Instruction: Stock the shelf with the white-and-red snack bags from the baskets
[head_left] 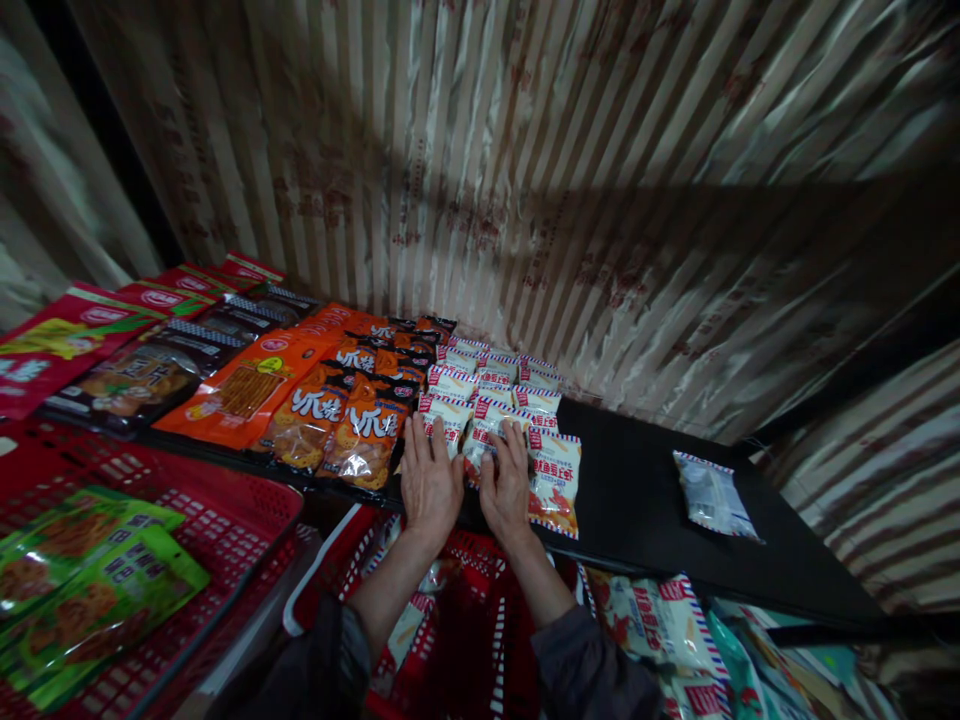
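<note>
My left hand point(433, 478) lies flat with fingers stretched over the front-left white snack bag, which has red lettering. Beside it, my right hand point(508, 486) rests with its fingers spread on the middle white snack bag point(480, 432) of the front row. To its right, another white snack bag point(553, 480) with a striped edge lies uncovered. More of these bags stand in rows behind. Orange-and-black snack bags point(371, 428) adjoin the white ones on the left. Parts of the bags under my palms are hidden.
Orange stick-snack bags point(255, 385), dark bags point(150, 375) and red bags point(64, 340) line the black shelf point(626, 480) leftward. One white bag point(715, 494) lies face down at right. Red baskets point(262, 505) sit below, one with green bags point(112, 610). Corrugated sheeting point(480, 180) stands behind.
</note>
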